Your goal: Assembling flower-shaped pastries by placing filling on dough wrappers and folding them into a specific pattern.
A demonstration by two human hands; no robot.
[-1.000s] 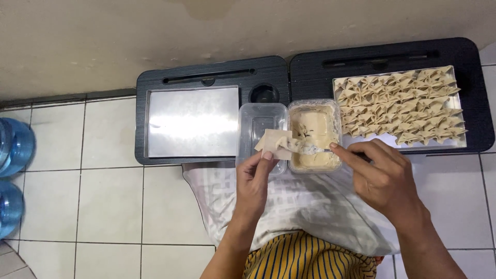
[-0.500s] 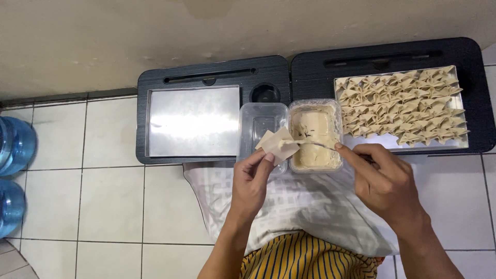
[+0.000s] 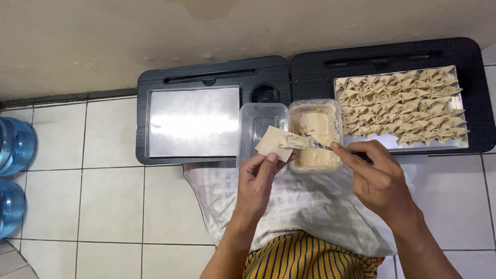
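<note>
My left hand (image 3: 257,182) holds a square pale dough wrapper (image 3: 274,143) by its lower edge, over a clear plastic tub (image 3: 251,126). My right hand (image 3: 376,178) grips a small metal utensil (image 3: 312,144) whose tip carries a lump of beige filling and rests on the wrapper. Just beyond stands a second clear tub of beige filling (image 3: 315,135). To the right, a metal tray (image 3: 454,143) is packed with several folded dumplings (image 3: 400,106).
Two black lap tables (image 3: 212,72) stand side by side against the wall. A bare metal tray (image 3: 193,121) lies on the left one. A pale cloth (image 3: 305,206) covers my lap. Blue water bottles (image 3: 14,147) stand at the left on the white tiled floor.
The utensil moved from the filling tub leftward onto the wrapper, carrying filling. My left hand kept the wrapper in about the same place.
</note>
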